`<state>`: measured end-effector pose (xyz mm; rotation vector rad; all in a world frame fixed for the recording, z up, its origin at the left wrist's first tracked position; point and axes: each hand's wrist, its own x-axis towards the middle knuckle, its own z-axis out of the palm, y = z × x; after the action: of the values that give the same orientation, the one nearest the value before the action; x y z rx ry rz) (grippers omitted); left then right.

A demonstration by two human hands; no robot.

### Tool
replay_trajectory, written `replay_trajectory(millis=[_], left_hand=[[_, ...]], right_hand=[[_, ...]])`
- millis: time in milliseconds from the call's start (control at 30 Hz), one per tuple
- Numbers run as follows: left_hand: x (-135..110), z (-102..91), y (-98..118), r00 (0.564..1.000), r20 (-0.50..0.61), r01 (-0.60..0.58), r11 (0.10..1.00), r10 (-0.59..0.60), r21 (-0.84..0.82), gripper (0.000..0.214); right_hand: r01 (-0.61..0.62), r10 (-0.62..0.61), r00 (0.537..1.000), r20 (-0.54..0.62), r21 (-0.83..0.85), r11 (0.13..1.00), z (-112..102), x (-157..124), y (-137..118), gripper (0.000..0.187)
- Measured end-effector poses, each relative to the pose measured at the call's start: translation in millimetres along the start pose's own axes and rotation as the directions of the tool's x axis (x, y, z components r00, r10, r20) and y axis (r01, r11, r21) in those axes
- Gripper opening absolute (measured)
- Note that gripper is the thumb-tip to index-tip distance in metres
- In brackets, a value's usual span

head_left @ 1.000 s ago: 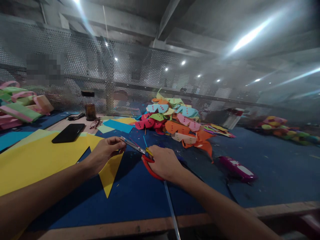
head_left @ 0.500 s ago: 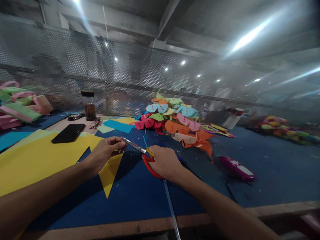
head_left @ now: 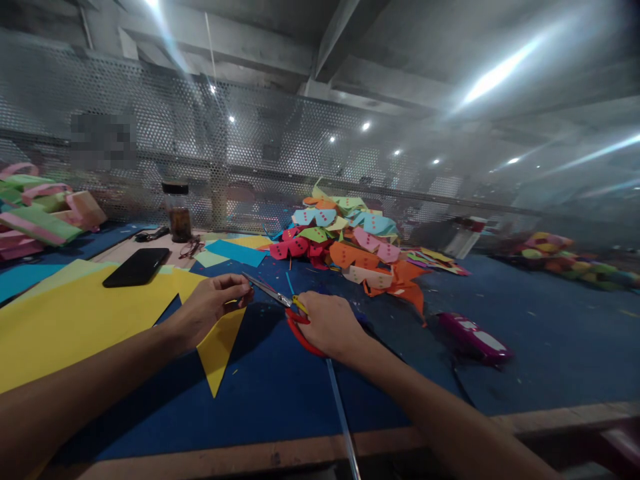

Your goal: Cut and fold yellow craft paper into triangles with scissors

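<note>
My right hand is wrapped around a pair of scissors with red and yellow handles. Its metal blades point left toward my other hand. The fingertips of my left hand are pinched together beside the blade tips; what they hold, if anything, is too small to make out. Below that hand a pointed piece of yellow paper lies on the blue table surface. A thin clear strip runs from under my right hand past the table's front edge.
Yellow sheets and a black phone lie at left, near a jar and glasses. Folded paper shapes are heaped ahead. A purple device rests at right. Perforated metal panels stand behind.
Both hands and the scissors stay in almost the same place, with only a very slight shift. Nothing is picked up or let go.
</note>
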<state>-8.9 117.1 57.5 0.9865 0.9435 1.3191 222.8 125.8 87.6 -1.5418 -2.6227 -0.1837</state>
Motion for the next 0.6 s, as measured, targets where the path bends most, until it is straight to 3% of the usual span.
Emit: replay_trajectory(millis=[233,600], left_hand=[[0.7,-0.7,1.5,0.999,-0.046,0.023,1.000,-0.023,-0.007,0.034],[2.7,-5.1,-1.4,1.000,-0.026,0.008,1.000,-0.008,0.005,0.037]], right_hand=[[0.003,-0.003,0.997,-0.076,0.001,1.000,2.5,-0.7,-0.9,0.034],[0.010,-0.011,0.997,-0.070,-0.013,1.000,3.8,-1.0,-2.2,0.037]])
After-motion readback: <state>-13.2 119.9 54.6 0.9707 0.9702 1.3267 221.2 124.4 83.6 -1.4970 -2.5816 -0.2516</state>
